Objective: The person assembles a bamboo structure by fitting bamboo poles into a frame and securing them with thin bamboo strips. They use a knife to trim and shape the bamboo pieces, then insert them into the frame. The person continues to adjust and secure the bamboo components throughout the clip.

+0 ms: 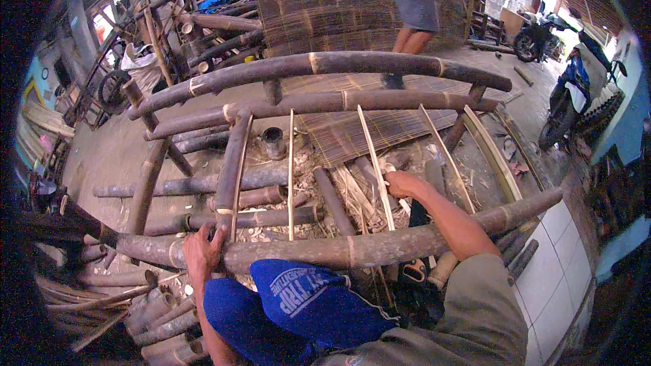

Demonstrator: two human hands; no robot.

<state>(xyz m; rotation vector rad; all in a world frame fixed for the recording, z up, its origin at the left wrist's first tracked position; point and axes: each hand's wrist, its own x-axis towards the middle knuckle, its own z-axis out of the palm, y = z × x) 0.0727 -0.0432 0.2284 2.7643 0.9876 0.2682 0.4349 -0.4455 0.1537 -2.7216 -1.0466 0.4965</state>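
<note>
A dark bamboo frame (pixel 298 252) lies across my lap, its thick near pole running left to right. Several thin pale slats span it from the near pole to the far pole (pixel 305 104). My left hand (pixel 202 251) is closed round the near pole, beside the joint with a thick bamboo crosspiece (pixel 232 159). Reaching over the near pole, my right hand (pixel 405 184) has its fingers curled against the middle slat (pixel 374 156), about halfway along it. Its fingertips are partly hidden. A tool with an orange-rimmed handle (pixel 414 271) lies below the near pole.
Bamboo poles (pixel 254 219) and shavings cover the ground under the frame. More cut bamboo (pixel 159 315) lies at the lower left. A woven mat (pixel 325 13) hangs behind, where another person (pixel 412 0) stands. Motorcycles (pixel 576 88) are parked at the right.
</note>
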